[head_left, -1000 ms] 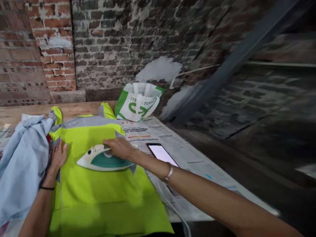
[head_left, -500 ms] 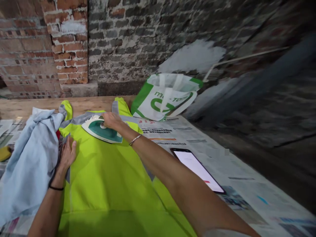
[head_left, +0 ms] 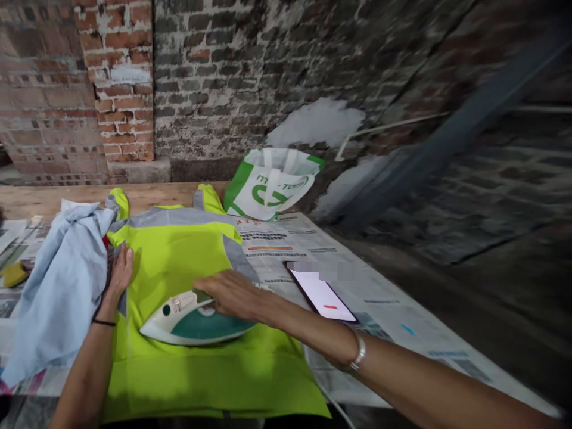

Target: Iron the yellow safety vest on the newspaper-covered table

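Observation:
A neon-yellow jacket with grey bands (head_left: 179, 247) lies spread on the newspaper-covered table. My right hand (head_left: 232, 294) is wrapped round the handle of a white and teal clothes iron (head_left: 196, 325), whose soleplate rests on the lower part of the jacket, tip pointing left. Flat along the jacket's left edge lies my left hand (head_left: 120, 271), fingers stretched out and pointing away from me. Beside it on the left is a crumpled light-blue cloth garment (head_left: 67, 280).
A smartphone (head_left: 322, 295) with a lit screen lies right of the jacket on newspaper (head_left: 384, 333). A green and white shopping bag (head_left: 268, 187) stands at the back. A yellow sponge-like block (head_left: 14, 274) is far left. Brick walls (head_left: 214, 89) rise behind the table.
My right hand has brought the iron from the jacket's upper part down towards me, onto its lower part. My left hand stays at the left edge. The view has shifted slightly.

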Demonstrator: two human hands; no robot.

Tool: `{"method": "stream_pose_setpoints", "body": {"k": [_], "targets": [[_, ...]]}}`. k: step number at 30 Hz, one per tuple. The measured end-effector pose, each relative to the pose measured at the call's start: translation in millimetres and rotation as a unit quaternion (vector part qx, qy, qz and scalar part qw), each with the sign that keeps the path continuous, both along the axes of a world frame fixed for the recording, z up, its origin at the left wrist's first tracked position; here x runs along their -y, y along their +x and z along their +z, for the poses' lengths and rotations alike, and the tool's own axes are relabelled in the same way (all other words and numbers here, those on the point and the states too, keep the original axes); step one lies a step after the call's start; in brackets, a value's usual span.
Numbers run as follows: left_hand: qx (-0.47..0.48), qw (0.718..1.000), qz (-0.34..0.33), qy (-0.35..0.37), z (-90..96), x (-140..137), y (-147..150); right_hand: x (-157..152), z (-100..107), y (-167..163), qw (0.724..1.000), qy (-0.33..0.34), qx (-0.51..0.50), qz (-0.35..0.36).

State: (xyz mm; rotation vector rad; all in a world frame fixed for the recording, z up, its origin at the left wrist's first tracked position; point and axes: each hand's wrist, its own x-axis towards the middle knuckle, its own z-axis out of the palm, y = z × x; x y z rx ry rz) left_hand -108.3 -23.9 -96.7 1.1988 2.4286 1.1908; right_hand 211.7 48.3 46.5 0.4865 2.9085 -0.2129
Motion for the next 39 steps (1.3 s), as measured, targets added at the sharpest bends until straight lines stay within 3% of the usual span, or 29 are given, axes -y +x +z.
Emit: {"method": "stream_pose_setpoints", "body": {"k": [4, 7, 10, 16, 19, 22, 26, 30, 34, 37, 39], "targets": [[-0.001, 1.000, -0.002, 0.004, 1.9, 1, 2, 6, -4, 0, 0.999, 0.022, -0.006, -0.026], [-0.001, 1.000, 0.000, -0.003, 3.9, 2, 4, -8, -8, -17, 0.997, 0.043, -0.022, -0.063], [-0.004, 1.000, -0.001, -0.011, 5.8, 3, 7, -41, -11, -44, 0.992, 0.062, -0.040, -0.101], [-0.010, 1.000, -0.011, -0.017, 3.3, 4, 8, -135, -16, -90, 0.971, 0.093, -0.071, -0.209], [-0.013, 1.000, -0.016, -0.019, -0.1, 3, 6, -172, -19, -99, 0.957, 0.112, -0.076, -0.258], [-0.014, 1.000, -0.015, -0.024, -1.5, 3, 6, -188, -19, -96, 0.957, 0.108, -0.059, -0.263], [-0.017, 0.999, -0.013, -0.031, 1.2, 5, 9, -168, -13, -74, 0.981, 0.077, -0.051, -0.169], [-0.026, 0.999, -0.016, -0.039, 8.7, 5, 10, -109, -7, -37, 0.993, 0.056, -0.037, -0.097], [-0.041, 0.997, -0.035, -0.048, 30.2, 2, 11, -47, -5, -4, 0.999, 0.018, -0.009, -0.040], [-0.079, 0.993, -0.073, -0.038, 50.4, 19, 25, -21, -6, 10, 0.999, 0.012, -0.013, -0.033], [-0.112, 0.988, -0.104, -0.022, 54.3, 47, 46, -13, -7, 12, 0.999, 0.018, -0.017, -0.043]]}}
